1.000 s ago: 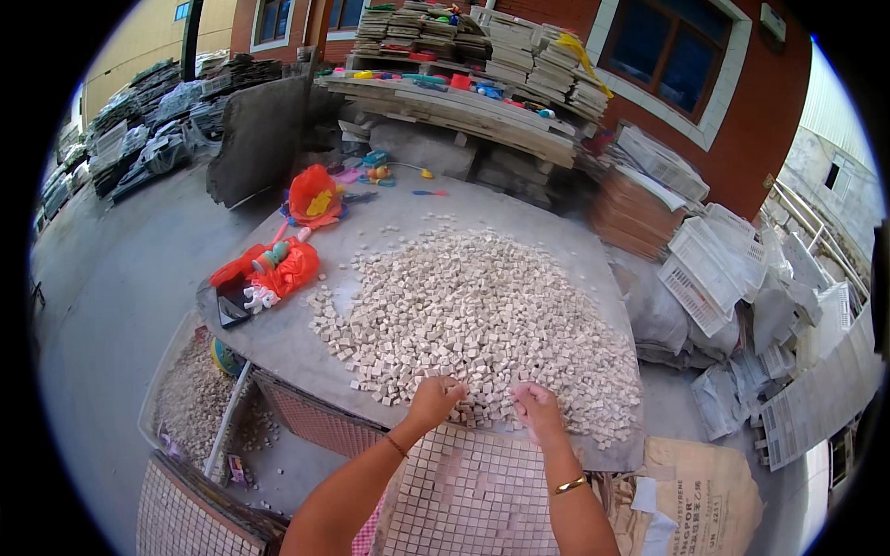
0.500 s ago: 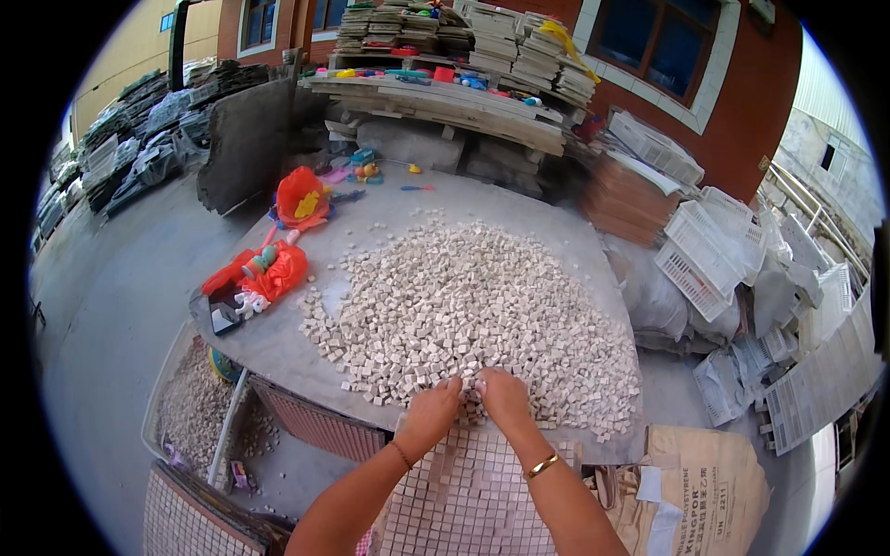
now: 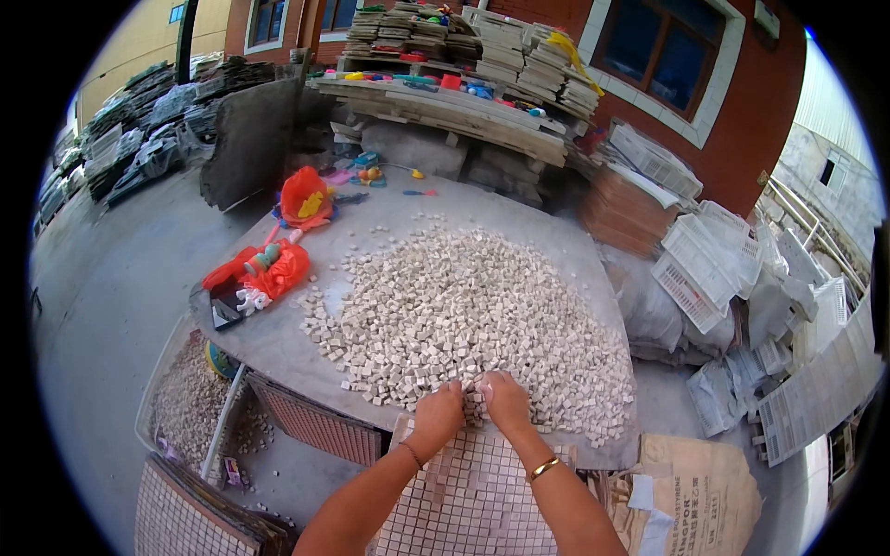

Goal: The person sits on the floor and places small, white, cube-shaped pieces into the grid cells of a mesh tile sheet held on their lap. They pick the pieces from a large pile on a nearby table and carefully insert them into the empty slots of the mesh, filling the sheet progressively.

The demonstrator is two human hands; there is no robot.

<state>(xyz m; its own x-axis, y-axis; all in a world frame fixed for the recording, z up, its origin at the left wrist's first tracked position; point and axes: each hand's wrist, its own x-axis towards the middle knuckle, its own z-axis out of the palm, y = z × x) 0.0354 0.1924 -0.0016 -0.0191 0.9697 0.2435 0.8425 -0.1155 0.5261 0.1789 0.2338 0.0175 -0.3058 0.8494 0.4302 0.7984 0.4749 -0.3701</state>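
A wide heap of small off-white stone cubes [image 3: 464, 296] spreads over a grey tabletop [image 3: 380, 222]. Along its near edge, my left hand [image 3: 439, 411] and my right hand [image 3: 505, 402] are close together, fingers pinched, knuckles up. Whatever the fingertips hold is too small and partly hidden to make out. Under my wrists lies a grid sheet of square mosaic tiles [image 3: 454, 500], its rows of pale squares split by darker lines. A thin bracelet circles my left wrist, a gold bangle my right.
Red plastic bags [image 3: 269, 273] with toys lie at the table's left. A bin of loose cubes [image 3: 190, 398] and stacked mosaic sheets [image 3: 185, 510] stand lower left. A brown printed sack [image 3: 709, 500] lies lower right; white crates [image 3: 695, 269] are piled on the right.
The view has shifted slightly. Both hands stay pinched at the near edge of the heap, with only small finger movement; nothing else has visibly moved.
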